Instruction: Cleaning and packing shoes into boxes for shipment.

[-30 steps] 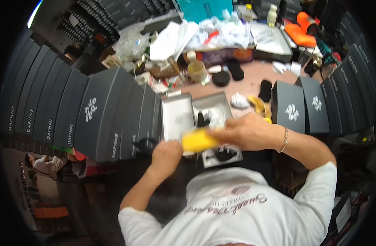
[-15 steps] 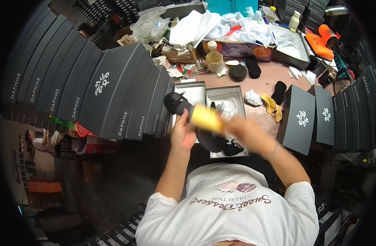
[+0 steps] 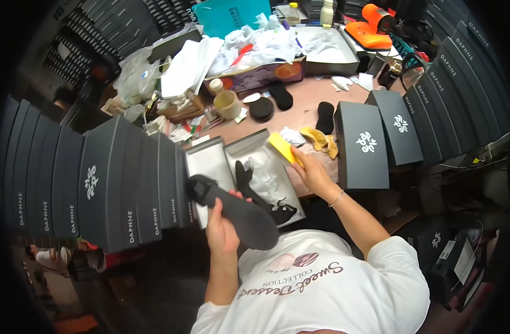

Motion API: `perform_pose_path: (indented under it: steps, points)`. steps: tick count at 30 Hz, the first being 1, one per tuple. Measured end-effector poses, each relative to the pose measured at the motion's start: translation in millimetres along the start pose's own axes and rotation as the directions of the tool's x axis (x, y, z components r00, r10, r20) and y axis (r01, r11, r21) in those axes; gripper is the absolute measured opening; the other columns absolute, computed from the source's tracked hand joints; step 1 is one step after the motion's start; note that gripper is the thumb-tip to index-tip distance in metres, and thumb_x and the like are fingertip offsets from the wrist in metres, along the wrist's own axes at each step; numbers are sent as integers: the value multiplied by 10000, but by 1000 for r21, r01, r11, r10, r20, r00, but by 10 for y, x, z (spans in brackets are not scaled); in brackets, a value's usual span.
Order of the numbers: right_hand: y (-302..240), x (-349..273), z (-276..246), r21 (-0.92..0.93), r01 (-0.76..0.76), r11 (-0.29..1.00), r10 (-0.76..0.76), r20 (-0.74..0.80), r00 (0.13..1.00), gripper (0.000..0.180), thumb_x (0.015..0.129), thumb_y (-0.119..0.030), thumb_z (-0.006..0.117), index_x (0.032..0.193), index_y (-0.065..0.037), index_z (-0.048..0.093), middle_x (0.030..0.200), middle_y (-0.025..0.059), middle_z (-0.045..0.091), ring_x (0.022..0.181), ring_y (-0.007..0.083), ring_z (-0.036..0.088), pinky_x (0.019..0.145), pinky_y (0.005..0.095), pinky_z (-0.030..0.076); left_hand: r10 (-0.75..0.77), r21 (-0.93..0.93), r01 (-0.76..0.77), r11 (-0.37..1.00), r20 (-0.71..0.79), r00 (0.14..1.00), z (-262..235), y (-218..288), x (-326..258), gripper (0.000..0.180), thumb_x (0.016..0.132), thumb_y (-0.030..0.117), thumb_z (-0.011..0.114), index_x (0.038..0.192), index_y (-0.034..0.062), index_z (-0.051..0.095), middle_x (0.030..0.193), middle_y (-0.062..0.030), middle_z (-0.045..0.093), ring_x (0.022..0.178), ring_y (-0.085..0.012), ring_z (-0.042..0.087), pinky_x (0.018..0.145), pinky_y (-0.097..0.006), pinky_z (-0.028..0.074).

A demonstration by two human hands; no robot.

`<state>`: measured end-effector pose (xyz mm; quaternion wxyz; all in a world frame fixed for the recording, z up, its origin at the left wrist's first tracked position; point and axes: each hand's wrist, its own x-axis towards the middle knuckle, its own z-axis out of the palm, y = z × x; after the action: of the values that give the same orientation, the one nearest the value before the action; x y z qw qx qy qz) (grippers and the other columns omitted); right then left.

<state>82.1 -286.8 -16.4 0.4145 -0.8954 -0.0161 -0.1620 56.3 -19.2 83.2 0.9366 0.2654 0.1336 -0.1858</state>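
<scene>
Our left hand (image 3: pixel 221 225) grips a black shoe (image 3: pixel 235 209) from beneath, sole up, fingers curled round its middle; the shoe lies just in front of our chest, its heel end near a row of dark boxes (image 3: pixel 127 189) to the left of that hand. Our right hand (image 3: pixel 310 172) pinches a yellow sponge (image 3: pixel 282 147) between thumb and fingers, holding it over the far right corner of an open box (image 3: pixel 266 178) lined with white paper. A second black shoe (image 3: pixel 255 192) lies inside that box, between our two hands. The box lid (image 3: pixel 210 167) sits beside it, just beyond the left hand. To the right of the right hand, closed dark boxes (image 3: pixel 360 145) stand on the desk (image 3: pixel 305 100).
</scene>
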Motion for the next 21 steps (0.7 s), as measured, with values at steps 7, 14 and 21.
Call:
perform_pose_path:
  steps: [7,14,21]
  points:
    - [574,405,-34,-328,44,944,-36,32,999,471,858,-179,613,1298,-81,474,968,204,566,913,378,559,795,446,460,-6,175,20,984,-81,997,-121,-467,-210,275,970,149,457,1209,34,386,1111,-147,534,1051,-322,565,930,-498,472]
    - [1412,1290,-357,-677,-362,641,516,32,856,418,886,-299,564,1193,-33,464,1144,298,523,914,455,613,760,486,525,-72,258,38,965,122,990,-142,-446,-9,349,930,120,457,1247,10,363,1189,-214,527,1112,-351,577,890,-440,520]
    - [605,1585,28,-239,61,969,-75,-47,996,516,798,-55,512,1311,-45,454,1283,230,455,1156,401,473,994,441,393,-49,-14,51,999,129,990,-408,-93,527,413,954,342,448,1176,-5,419,1107,-149,533,1060,-320,555,919,-493,484]
